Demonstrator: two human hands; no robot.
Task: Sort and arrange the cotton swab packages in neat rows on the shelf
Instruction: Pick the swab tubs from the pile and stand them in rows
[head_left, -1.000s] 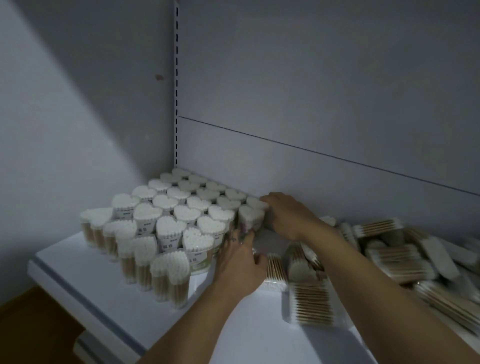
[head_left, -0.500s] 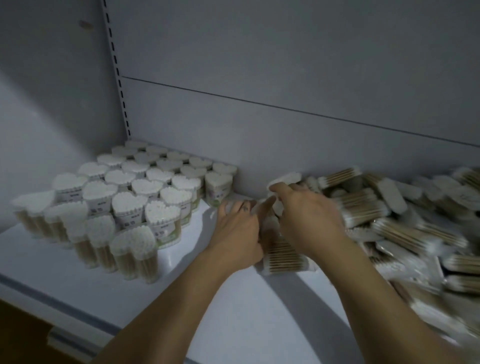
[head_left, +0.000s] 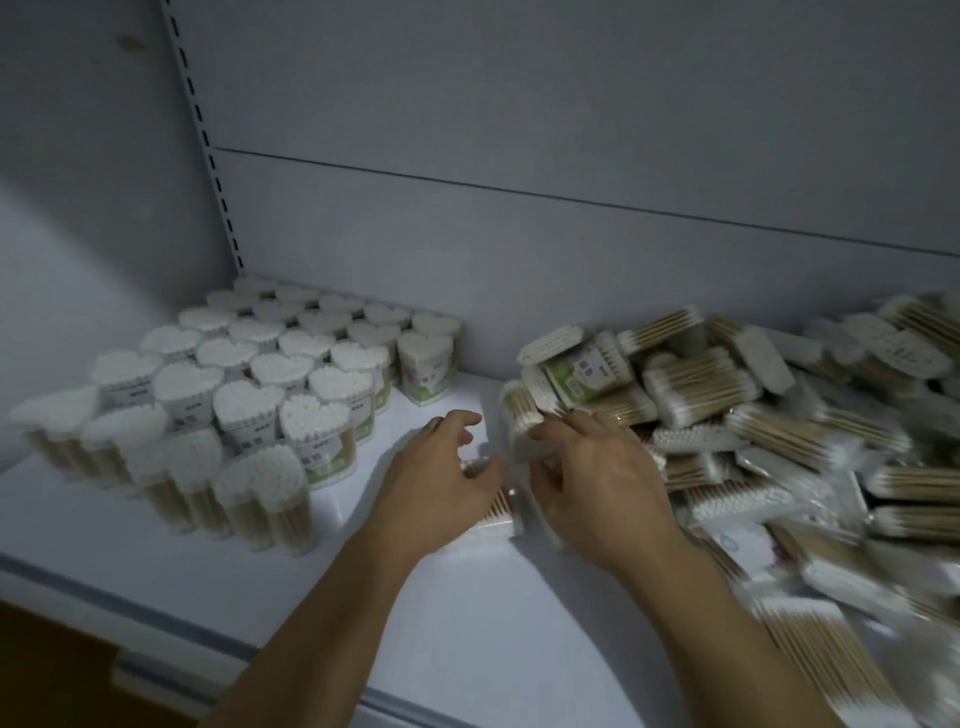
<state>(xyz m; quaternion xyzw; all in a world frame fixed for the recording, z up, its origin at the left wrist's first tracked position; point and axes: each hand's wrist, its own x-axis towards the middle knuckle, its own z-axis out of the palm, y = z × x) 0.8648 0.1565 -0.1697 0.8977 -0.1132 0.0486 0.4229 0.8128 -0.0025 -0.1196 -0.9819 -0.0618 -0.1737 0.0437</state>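
"Holding anything, that right hand (head_left: 597, 478)?"

"Yes. Its fingers pinch a swab pack (head_left: 519, 415) at the near left edge of the messy pile (head_left: 727, 395) on the right."

"And the left hand (head_left: 441, 467)?"

"Its fingers are loose. It rests on a flat pack (head_left: 498, 514) lying on the white shelf (head_left: 467, 623). On the left, heart-shaped tubs (head_left: 291, 374) stand in neat rows."

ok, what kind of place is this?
Likely a shop's display shelving: a slotted upright, rows of identical heart-shaped cotton swab tubs, and a heap of bagged swab packs on a white shelf.
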